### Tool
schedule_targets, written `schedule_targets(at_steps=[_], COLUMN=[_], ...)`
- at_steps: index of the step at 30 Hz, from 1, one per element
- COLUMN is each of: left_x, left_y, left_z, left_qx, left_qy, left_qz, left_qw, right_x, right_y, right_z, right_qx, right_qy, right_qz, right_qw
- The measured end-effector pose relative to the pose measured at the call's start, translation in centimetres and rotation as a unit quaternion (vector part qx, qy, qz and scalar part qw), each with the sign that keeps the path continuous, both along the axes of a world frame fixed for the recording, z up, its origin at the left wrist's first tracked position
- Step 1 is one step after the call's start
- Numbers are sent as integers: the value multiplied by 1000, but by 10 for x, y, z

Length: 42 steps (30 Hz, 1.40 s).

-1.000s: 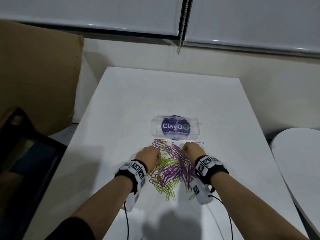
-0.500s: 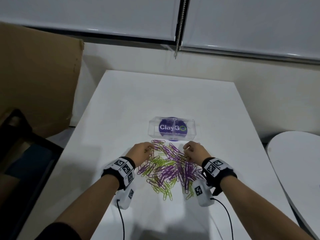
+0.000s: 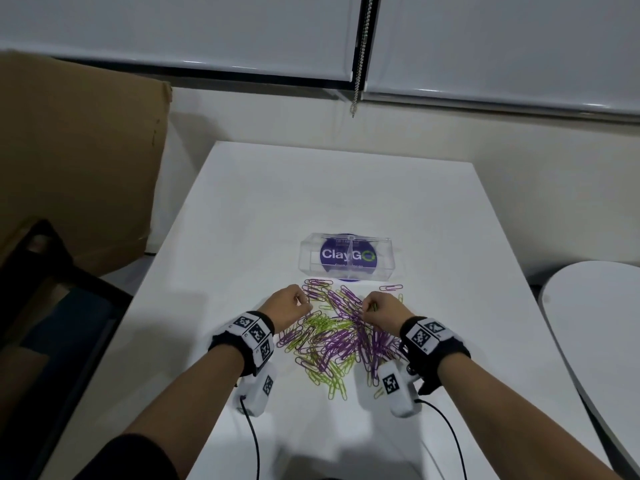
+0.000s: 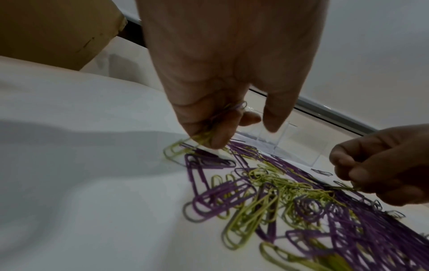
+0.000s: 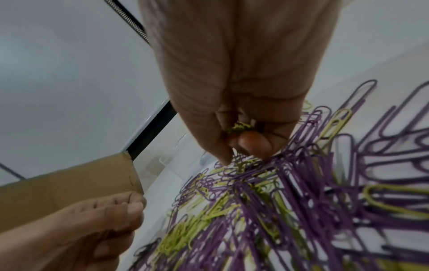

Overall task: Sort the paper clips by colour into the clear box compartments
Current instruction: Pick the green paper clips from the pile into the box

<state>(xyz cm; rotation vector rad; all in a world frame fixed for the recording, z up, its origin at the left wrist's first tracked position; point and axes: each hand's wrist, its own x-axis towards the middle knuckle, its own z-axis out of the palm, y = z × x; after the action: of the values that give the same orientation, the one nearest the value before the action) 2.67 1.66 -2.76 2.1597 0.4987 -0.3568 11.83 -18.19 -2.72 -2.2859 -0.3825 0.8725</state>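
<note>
A heap of purple and yellow-green paper clips (image 3: 337, 336) lies on the white table (image 3: 311, 202) in front of the clear box (image 3: 346, 258), which has a centre divider and a purple label under it. My left hand (image 3: 294, 306) is at the heap's left edge; in the left wrist view its curled fingers (image 4: 209, 128) grip several clips, purple and yellow-green. My right hand (image 3: 375, 308) is at the heap's upper right; in the right wrist view its fingers (image 5: 253, 143) pinch yellow-green clips (image 5: 239, 126). Both box compartments look empty.
A brown cardboard sheet (image 3: 79, 161) leans at the left beside a dark chair (image 3: 52, 306). A second white table edge (image 3: 595, 323) is at the right. Window blinds with a bead chain (image 3: 360, 53) are behind. Camera cables (image 3: 254, 441) trail from both wrists.
Both hands have moved apart and slightly toward the box, spreading the heap. The view has shifted a little.
</note>
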Motion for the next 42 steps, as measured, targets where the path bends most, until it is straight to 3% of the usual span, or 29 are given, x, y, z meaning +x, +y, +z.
schedule_targets(at_steps=[5,12,18,22,25,28,33,42], left_x=[0,4,3,4,4,8,11,11], left_y=[2,1,-3,-1,3,2,-17,-21], left_z=[-3,-4,-4,-2,2,6,3,-4], left_qx=[-61,-179,-22,31,88,135,251,246], left_qy=[32,44,24,26,30,33,41,29], left_qz=[21,59,-33,-69,-113,-152,-218,-188], left_qw=[997,981,999,997,989,978,942,950], right_x=[-2,3,-2,-7,-12,-17,-24,-31], right_y=[1,3,6,19,30,39,43,45], right_z=[0,3,4,4,7,7,1,-5], right_qx=[-49,-6,-55,-57,-42,-84,-138,-127], right_qy=[-15,27,-26,-56,-78,-108,-135,-167], right_qz=[-3,-56,45,97,112,155,190,216], right_qw=[999,998,997,992,990,978,963,954])
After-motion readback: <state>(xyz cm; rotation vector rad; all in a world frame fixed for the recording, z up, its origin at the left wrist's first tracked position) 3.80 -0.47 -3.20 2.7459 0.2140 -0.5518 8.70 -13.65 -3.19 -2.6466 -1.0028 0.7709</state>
